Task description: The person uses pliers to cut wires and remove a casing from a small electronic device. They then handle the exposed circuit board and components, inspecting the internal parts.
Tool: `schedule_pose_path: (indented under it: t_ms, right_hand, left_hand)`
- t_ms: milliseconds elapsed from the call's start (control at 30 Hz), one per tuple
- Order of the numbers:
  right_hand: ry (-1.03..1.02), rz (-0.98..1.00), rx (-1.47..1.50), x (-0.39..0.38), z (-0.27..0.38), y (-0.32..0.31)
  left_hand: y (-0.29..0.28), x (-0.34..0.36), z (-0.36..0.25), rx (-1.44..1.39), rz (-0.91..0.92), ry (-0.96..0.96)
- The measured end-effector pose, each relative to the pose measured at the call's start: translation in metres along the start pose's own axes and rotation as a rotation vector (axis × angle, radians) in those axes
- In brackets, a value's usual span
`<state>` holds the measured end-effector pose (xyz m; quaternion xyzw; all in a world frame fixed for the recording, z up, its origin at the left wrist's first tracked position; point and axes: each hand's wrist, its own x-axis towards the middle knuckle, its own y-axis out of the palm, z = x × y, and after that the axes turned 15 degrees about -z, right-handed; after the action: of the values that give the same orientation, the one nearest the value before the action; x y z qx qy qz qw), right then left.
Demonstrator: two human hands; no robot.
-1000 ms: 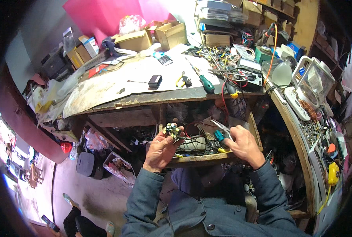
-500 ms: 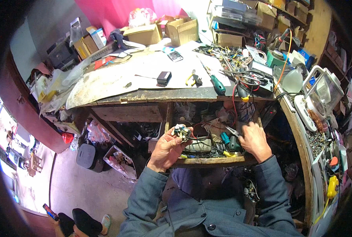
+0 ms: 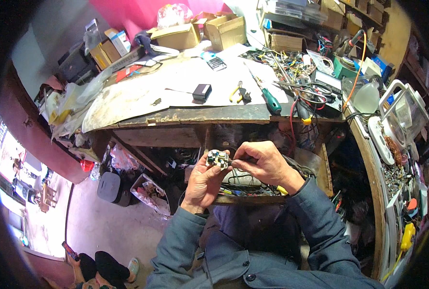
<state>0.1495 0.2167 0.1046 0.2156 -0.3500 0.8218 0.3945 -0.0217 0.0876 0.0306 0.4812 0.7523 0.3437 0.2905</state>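
Observation:
My left hand [image 3: 201, 187] is closed on a small circuit board [image 3: 217, 159] crowded with components, held up over the open drawer [image 3: 253, 199]. Beside the board's right edge, the thumb and fingers of my right hand [image 3: 268, 163] are pinched together, and what they hold, if anything, is too small to make out. Wires and hand tools lie in the drawer below, partly covered by my right hand and forearm. A yellow tool handle [image 3: 282, 190] shows under my right wrist.
On the bench ahead lie a small black box [image 3: 202, 92], yellow-and-black cutters [image 3: 239, 93] and a green-handled screwdriver [image 3: 272, 102]. Tangled wires [image 3: 296, 67] heap at the back right. A white power strip [image 3: 380, 140] lies on the right-hand ledge. Another person's legs [image 3: 109, 266] show at lower left.
My right hand has come up from the drawer's right side, leftward to the circuit board. My left hand still holds the board in about the same place.

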Motion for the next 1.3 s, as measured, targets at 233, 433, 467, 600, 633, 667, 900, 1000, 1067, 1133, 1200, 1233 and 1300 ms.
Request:
schedule_pose_path:
  t_ms: [233,433,467,600,633,667,900,1000,1067,1133,1200,1233,1300]
  right_hand:
    - [0.201,0.002,0.236,-0.012,-0.022,0.005]
    - [0.180,0.115,0.311,-0.014,-0.025,0.004]
    - [0.183,0.137,0.326,-0.014,-0.026,0.003]
    - [0.220,0.204,0.340,-0.013,-0.022,0.000]
    - [0.237,0.204,0.341,-0.014,-0.025,0.000]
    - [0.253,0.202,0.339,-0.014,-0.028,0.000]
    - [0.245,0.232,0.334,-0.015,-0.027,-0.003]
    - [0.237,0.231,0.418,-0.016,-0.026,-0.002]
    - [0.269,0.201,0.368,-0.015,-0.026,-0.004]
    - [0.343,0.141,0.366,-0.016,-0.023,-0.002]
    - [0.396,0.054,0.362,-0.018,-0.026,0.001]
    - [0.424,0.010,0.356,-0.019,-0.026,0.002]
    - [0.421,-0.017,0.373,-0.018,-0.026,0.005]
  left_hand:
    - [-0.001,0.001,0.007,-0.017,-0.063,0.099]
    - [-0.001,-0.001,0.006,-0.021,-0.079,0.100]
    - [0.001,-0.002,0.005,-0.035,-0.077,0.101]
    - [0.002,-0.002,0.006,-0.058,-0.053,0.100]
    - [0.003,-0.002,0.006,-0.058,-0.050,0.097]
    - [0.002,-0.001,0.006,-0.059,-0.044,0.107]
    - [0.001,-0.002,0.006,0.003,-0.066,0.134]
    - [0.002,-0.002,0.008,-0.013,-0.047,0.126]
    - [0.003,-0.001,0.009,-0.026,-0.043,0.120]
    - [0.002,-0.003,0.010,0.014,-0.040,0.138]
    - [0.007,-0.004,0.009,0.074,-0.047,0.151]
    - [0.011,-0.004,0.009,0.119,-0.051,0.145]
    - [0.006,-0.002,0.013,0.179,-0.057,0.169]
